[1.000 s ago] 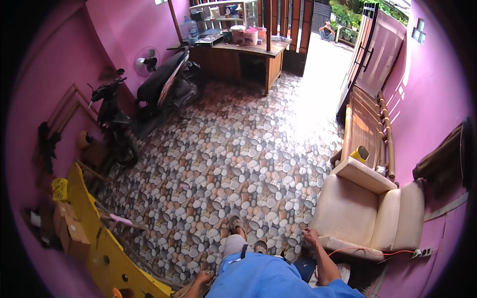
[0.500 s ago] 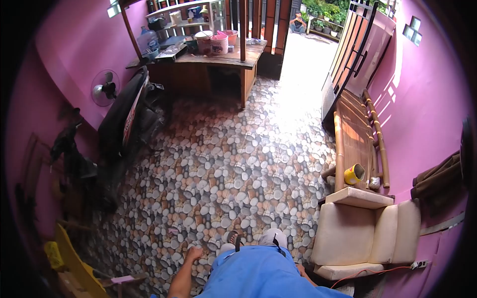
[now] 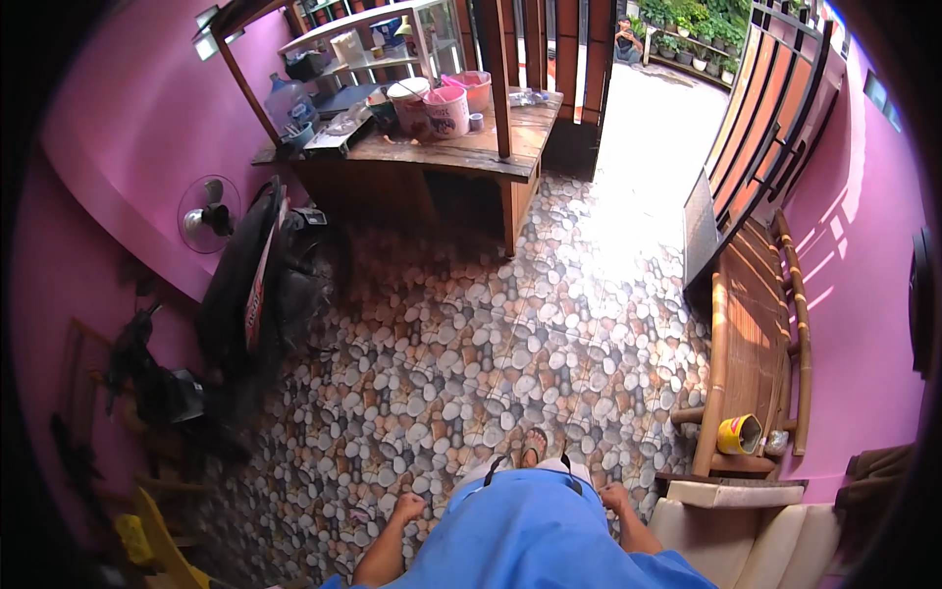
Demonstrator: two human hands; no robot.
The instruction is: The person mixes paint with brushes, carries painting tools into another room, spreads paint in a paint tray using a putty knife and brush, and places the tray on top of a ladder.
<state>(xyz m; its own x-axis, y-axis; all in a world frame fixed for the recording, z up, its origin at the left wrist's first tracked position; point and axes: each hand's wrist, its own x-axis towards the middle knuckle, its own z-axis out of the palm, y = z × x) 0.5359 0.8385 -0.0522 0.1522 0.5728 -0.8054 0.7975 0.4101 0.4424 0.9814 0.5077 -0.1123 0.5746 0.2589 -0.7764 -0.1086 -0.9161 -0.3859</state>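
Observation:
My left hand (image 3: 409,507) hangs beside my body with the fingers curled in, and nothing shows in it. On the other side, my right hand (image 3: 614,496) is also curled closed, with no object visible in it. Both are above the pebble-patterned floor (image 3: 461,344) and touch nothing that I can see. Between them lies my blue shirt (image 3: 530,530). One sandalled foot (image 3: 534,447) shows ahead of it. Nearest to my right hand is the cream armchair (image 3: 702,540).
A wooden counter (image 3: 451,155) ahead bears buckets (image 3: 446,113) and a glass case. A motorcycle (image 3: 245,285) and a fan (image 3: 208,218) stand left. At right are a bamboo bench (image 3: 751,334) with a yellow can (image 3: 738,434) and an open gate (image 3: 765,128). Outside, a person (image 3: 628,41) sits.
I have moved forward: the counter looks nearer and the armchair has slid down and back in view. My right hand has come out from beside my shirt, where it was mostly hidden.

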